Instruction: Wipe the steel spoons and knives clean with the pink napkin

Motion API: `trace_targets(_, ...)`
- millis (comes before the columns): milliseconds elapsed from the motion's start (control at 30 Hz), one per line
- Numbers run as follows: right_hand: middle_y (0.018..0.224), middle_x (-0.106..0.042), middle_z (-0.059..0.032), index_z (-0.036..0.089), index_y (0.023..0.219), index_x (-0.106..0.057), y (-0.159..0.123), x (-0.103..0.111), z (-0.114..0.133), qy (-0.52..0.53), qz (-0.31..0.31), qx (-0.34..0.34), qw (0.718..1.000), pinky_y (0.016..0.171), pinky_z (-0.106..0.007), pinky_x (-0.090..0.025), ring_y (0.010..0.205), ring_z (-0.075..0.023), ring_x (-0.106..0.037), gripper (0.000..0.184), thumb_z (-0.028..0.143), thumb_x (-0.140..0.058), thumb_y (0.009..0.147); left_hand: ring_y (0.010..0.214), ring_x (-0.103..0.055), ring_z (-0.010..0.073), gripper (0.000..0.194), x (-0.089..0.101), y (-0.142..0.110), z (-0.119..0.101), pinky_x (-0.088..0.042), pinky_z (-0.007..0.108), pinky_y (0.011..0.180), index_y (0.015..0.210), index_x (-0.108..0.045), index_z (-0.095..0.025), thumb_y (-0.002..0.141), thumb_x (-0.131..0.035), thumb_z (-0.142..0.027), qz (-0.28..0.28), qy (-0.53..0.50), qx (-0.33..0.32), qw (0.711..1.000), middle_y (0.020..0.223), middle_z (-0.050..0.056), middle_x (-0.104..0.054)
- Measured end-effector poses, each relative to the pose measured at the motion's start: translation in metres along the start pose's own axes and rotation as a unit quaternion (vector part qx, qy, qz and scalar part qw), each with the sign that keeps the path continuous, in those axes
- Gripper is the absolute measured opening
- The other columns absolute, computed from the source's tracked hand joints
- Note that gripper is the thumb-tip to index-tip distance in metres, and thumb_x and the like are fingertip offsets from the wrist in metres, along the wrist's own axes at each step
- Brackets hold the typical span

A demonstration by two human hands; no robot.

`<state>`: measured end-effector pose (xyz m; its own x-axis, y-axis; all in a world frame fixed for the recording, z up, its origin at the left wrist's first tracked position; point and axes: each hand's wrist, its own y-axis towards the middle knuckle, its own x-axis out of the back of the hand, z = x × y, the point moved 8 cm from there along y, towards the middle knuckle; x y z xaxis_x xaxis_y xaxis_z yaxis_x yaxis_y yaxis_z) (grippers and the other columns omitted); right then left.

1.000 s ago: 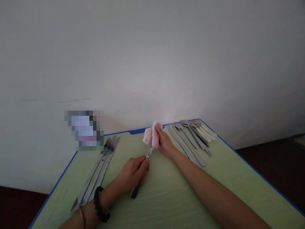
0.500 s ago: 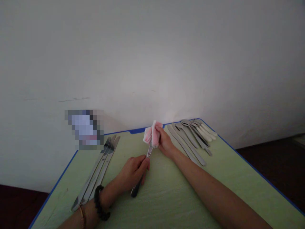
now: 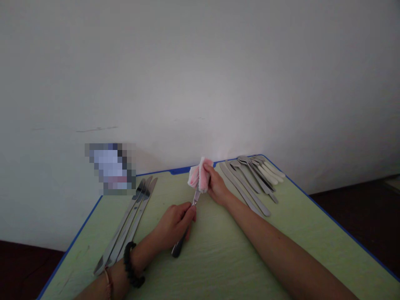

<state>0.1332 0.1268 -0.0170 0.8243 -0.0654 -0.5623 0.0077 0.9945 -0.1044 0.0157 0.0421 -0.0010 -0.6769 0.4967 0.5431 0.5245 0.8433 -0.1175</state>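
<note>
My left hand (image 3: 176,225) is closed around the handle of a metal table knife (image 3: 176,249), whose dark, shiny handle end sticks out below the fingers. The upper part of its blade is covered by a folded pink and white cloth (image 3: 204,177). My right hand (image 3: 217,185) pinches this cloth around the blade, thumb on top. Both hands are above the middle of the table, close together. To the left of my left wrist lie three long silver knives (image 3: 133,225), side by side; my forearm hides part of their near ends.
The green table (image 3: 218,258) has a blue edge and stands against a pale wall (image 3: 200,83). Several pieces of cutlery (image 3: 246,179) lie at the back right: knives, spoons and some with white handles (image 3: 270,171). A pixelated object (image 3: 112,168) stands at the back left.
</note>
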Motion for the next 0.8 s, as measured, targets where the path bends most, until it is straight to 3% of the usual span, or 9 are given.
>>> trace_targets(267,0.049,-0.053,0.0032,0.019,0.056,-0.058,-0.0029,-0.0001,0.0027,0.000,-0.011,-0.001,1.000,0.049,-0.025,-0.030,0.048,-0.0105,-0.043,0.035,0.052,-0.067,0.067,0.039,-0.047,0.0119,0.034,0.0004,-0.0004,0.0007,-0.037,0.021,0.045,0.070,-0.049,-0.021,0.092,-0.034,-0.042,-0.002,-0.002,0.001,1.000,0.042,-0.006,-0.051)
trace_targets(567,0.051,-0.055,0.0025,0.019,0.059,-0.061,-0.0019,0.0017,0.0010,-0.013,-0.002,0.000,1.000,0.051,-0.026,-0.033,0.051,-0.0119,-0.046,0.037,0.054,-0.067,0.069,0.038,-0.046,0.0120,0.036,0.0004,0.0004,-0.0004,-0.035,0.021,0.044,0.070,-0.049,-0.021,0.092,-0.033,-0.044,-0.006,0.002,0.004,1.000,0.041,-0.006,-0.050)
trace_targets(800,0.070,-0.068,-0.0042,0.019,0.069,-0.067,0.0000,-0.0026,0.0016,0.035,0.044,-0.014,0.998,0.066,-0.030,-0.046,0.076,-0.0195,-0.062,0.040,0.059,-0.069,0.067,0.039,-0.046,0.0113,0.037,0.0007,0.0005,0.0010,-0.035,0.021,0.045,0.072,-0.052,-0.020,0.092,-0.034,-0.046,-0.009,-0.025,0.006,1.000,0.041,-0.007,-0.049)
